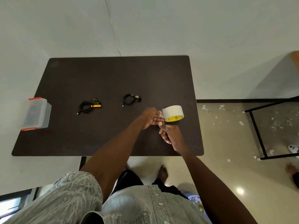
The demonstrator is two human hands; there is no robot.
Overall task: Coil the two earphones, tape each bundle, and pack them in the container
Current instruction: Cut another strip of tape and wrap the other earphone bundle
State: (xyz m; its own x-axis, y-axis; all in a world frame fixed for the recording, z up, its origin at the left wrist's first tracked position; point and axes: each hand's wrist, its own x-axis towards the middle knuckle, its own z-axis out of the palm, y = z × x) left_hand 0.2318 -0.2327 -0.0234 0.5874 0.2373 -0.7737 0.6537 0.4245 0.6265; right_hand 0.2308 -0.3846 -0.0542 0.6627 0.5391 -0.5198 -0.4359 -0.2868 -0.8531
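Observation:
Two coiled black earphones lie on the dark table (64,139): one with a yellow part (88,106) at centre left, the other (130,99) at centre. A white tape roll with a yellow core (173,113) stands near the table's right side. My left hand (149,117) pinches the loose tape end pulled off the roll. Just below it, my right hand (171,135) grips small metal scissors (164,126), whose blades point up at the pulled tape. A clear container with red clips (36,113) sits closed at the table's left edge.
The table stands against a white wall. To its right is tiled floor strewn with paper scraps, with a black metal frame (258,135) on it. My bare feet are under the near edge. Another person's foot (291,168) shows at far right.

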